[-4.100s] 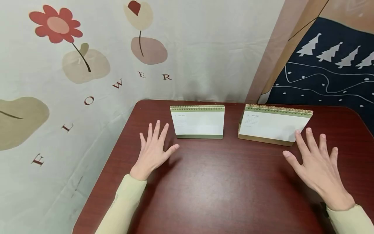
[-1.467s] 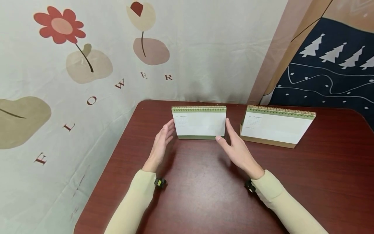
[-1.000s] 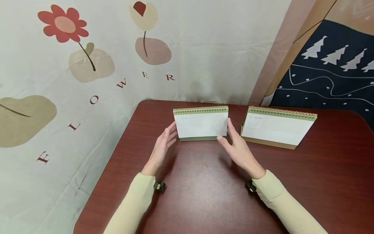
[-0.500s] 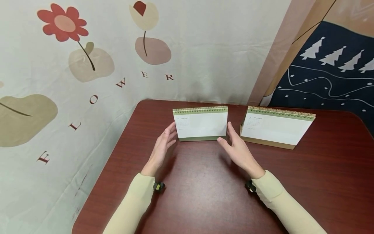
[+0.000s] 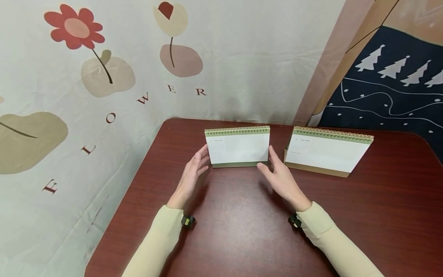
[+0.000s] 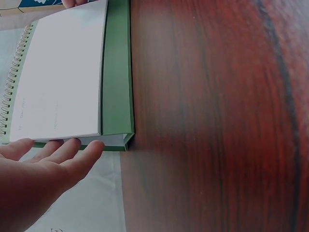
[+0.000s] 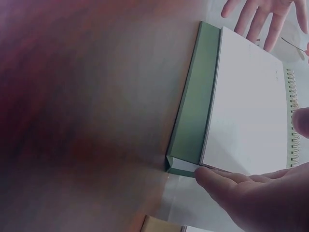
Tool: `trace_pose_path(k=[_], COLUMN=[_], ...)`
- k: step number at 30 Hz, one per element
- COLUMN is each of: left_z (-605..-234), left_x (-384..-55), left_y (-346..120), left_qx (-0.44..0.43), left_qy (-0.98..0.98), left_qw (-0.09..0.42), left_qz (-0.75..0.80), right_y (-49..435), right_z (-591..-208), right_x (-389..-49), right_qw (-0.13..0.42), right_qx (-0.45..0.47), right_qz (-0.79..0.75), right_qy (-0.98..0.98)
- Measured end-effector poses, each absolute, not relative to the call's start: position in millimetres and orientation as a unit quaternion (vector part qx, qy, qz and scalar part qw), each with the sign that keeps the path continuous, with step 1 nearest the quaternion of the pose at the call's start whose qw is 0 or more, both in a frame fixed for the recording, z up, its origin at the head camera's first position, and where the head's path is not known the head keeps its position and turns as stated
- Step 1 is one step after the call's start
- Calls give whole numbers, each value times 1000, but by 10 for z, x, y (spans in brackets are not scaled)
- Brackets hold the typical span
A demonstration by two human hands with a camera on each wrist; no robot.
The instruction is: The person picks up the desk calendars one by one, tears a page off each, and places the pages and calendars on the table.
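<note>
One green-based calendar [image 5: 238, 148], between both hands [image 5: 189, 175] [image 5: 283, 179]

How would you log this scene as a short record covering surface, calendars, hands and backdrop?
Surface: dark red wood-grained table
Calendar one: white spiral-bound desk calendar with green base, standing
Calendar two: white spiral-bound desk calendar with brown base, standing, farther right
Left hand: at calendar one's left edge
Right hand: at calendar one's right edge
Backdrop: pale sheet printed with flowers

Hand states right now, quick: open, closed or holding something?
Left hand: open, at the left end of the green-based calendar, not gripping it.
Right hand: open, at its right end, not gripping.
</note>
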State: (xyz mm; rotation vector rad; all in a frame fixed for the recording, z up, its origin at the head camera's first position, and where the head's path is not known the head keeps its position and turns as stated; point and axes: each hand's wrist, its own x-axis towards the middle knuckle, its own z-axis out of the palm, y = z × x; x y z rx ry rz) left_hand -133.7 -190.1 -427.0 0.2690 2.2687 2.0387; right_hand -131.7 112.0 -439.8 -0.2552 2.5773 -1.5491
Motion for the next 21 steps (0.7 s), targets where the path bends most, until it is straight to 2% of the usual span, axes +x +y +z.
trace_pose_path(k=[21], left_z=[-4276], left_x=[-1344], left_y=[-1905], left_qx=[96], left_qy=[740], left_qw=[37], left_qz=[664], right_y=[1126], right_z=[-4349], right_x=[-1213], right_qw=[61], right_qx=[-109], right_qz=[-501], right_qy=[856])
